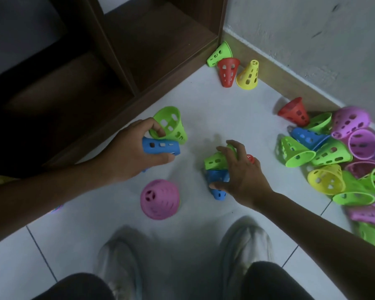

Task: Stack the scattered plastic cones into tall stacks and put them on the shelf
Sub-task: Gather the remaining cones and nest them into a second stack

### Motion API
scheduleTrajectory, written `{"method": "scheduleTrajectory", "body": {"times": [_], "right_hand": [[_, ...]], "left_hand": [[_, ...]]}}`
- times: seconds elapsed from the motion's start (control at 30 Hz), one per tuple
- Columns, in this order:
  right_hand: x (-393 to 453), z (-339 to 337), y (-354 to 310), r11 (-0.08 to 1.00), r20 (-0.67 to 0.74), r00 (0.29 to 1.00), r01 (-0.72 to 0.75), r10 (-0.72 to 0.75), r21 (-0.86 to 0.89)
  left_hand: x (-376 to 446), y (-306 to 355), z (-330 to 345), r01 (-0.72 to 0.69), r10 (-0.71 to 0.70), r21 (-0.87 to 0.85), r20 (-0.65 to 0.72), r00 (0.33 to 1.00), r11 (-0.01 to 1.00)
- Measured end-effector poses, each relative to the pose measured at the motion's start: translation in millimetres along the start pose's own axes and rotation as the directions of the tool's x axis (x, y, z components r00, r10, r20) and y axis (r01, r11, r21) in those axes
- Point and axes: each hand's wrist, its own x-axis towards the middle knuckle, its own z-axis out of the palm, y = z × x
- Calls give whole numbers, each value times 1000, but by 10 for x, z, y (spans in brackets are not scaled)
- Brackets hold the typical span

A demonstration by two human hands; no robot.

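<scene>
My left hand (pixel 130 152) grips a blue cone (pixel 160 146) lying sideways between thumb and fingers, and its fingertips hook the rim of a green cone (pixel 171 124) just above it. My right hand (pixel 238 169) reaches down over a small cluster on the floor: a green cone (pixel 214 161) and a blue cone (pixel 218 187) under the curled fingers and thumb, with a bit of red cone (pixel 250 158) showing behind the knuckles. A pink cone (pixel 159 199) stands alone on the tiles between my hands. The dark wooden shelf (pixel 121 68) stands at the upper left.
A big pile of green, yellow, pink and blue cones (pixel 342 165) fills the right side. In the corner lie a green cone (pixel 220 54), a red cone (pixel 227 71) and a yellow cone (pixel 248 75). Another red cone (pixel 294 112) lies by the wall. My shoes (pixel 245 250) are below.
</scene>
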Motion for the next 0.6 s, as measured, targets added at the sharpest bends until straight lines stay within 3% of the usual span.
{"method": "scheduleTrajectory", "body": {"times": [0.1,0.23,0.6], "right_hand": [[-145,65,-57,999,22,999,30,-29,-20],[-295,137,-100,1000,20,1000,21,-22,20],[-424,206,-143,1000,9,1000,-1,1,21]], "left_hand": [[-184,97,-17,-37,38,33,-22,999,999],[-451,222,-77,-37,35,-46,-42,999,998],[-841,485,-200,-159,56,-462,-228,972,872]]}}
